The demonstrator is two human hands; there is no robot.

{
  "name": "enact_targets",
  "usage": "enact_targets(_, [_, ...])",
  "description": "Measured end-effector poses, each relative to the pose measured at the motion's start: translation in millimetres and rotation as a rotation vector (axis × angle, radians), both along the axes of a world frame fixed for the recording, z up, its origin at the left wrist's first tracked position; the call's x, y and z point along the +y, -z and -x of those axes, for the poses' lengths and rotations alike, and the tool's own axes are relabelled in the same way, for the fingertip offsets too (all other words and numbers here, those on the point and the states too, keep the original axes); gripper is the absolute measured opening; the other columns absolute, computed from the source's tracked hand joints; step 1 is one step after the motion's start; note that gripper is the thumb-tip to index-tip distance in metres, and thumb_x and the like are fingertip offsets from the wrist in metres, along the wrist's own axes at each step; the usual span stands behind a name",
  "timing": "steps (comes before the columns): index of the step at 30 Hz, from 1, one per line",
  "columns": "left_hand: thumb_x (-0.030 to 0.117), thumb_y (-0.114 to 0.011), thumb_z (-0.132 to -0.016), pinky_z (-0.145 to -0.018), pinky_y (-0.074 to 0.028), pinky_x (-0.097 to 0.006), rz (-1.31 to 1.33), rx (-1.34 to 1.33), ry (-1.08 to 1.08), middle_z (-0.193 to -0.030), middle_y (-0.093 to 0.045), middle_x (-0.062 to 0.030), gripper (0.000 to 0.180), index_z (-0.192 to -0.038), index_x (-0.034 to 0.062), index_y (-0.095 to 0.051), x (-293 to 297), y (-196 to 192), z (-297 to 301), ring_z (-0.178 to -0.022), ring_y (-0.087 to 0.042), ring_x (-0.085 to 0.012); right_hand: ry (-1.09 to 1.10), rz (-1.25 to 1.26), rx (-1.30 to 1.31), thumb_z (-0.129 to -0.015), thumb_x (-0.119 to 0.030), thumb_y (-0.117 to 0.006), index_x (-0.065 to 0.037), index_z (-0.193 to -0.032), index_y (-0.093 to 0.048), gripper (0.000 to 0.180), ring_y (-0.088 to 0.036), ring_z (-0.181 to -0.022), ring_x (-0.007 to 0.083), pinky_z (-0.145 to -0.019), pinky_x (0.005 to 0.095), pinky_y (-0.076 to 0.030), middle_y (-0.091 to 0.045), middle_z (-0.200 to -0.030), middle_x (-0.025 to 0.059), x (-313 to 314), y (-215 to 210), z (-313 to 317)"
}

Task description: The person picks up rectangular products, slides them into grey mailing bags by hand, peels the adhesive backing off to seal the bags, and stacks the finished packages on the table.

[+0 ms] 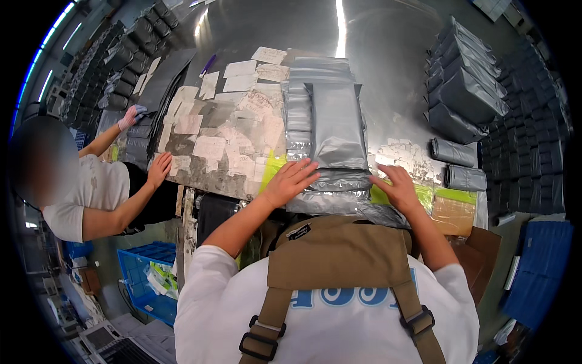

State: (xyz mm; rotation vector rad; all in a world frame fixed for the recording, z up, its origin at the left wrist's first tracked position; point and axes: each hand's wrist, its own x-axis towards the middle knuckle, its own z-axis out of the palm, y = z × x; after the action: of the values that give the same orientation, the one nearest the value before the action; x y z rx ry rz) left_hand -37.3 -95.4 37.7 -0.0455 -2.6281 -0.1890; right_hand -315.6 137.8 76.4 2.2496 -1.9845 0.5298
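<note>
In front of me on the metal table lies a stack of grey plastic mailer bags [337, 127], with the top ones narrower and set over wider ones. My left hand [289, 183] rests at the stack's near left side, fingers spread, fingertips touching the bags. On the near right side, my right hand [397, 187] has its fingers apart beside the stack's edge. Neither hand grips anything. Bags at the near end [339, 200] hang toward the table's front edge, close to my body.
Paper slips [209, 142] cover the table to the left, with a purple pen [208, 64] beyond. Rolled grey bundles [465, 179] and a row of folded bags [464, 85] stand right. A co-worker [97, 188] works at left. A blue crate [151, 282] sits on the floor.
</note>
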Motion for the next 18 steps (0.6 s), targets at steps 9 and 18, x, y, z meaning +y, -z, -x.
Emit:
enact_targets(9, [0.011,-0.062,-0.088,-0.088,-0.05,-0.031,-0.609,0.071,-0.108,-0.107,-0.067,-0.0113,0.016,-0.102,0.0034,-0.068,-16,26,14,-0.109,-0.062,-0.0272,-0.054,0.006,-0.503,-0.087,-0.013,-0.06,-0.006,-0.088,-0.067,0.01,-0.059,-0.093,0.0211,-0.083,0.032,-0.047,-0.064,-0.099,0.0066,-35,31,17])
enact_targets(18, [0.028,-0.061,-0.096,-0.047,-0.027,-0.027,-1.518,0.148,-0.546,-0.054,-0.041,0.0069,0.045,-0.06,0.0055,-0.048,-25,31,65,-0.053,-0.032,-0.0043,0.496,-0.016,-1.487,-0.102,-0.024,-0.05,-0.001,-0.078,-0.059,0.034,-0.043,-0.066,0.0046,-0.06,0.0247,-0.038,-0.051,-0.069,-0.0068,-87,82,13])
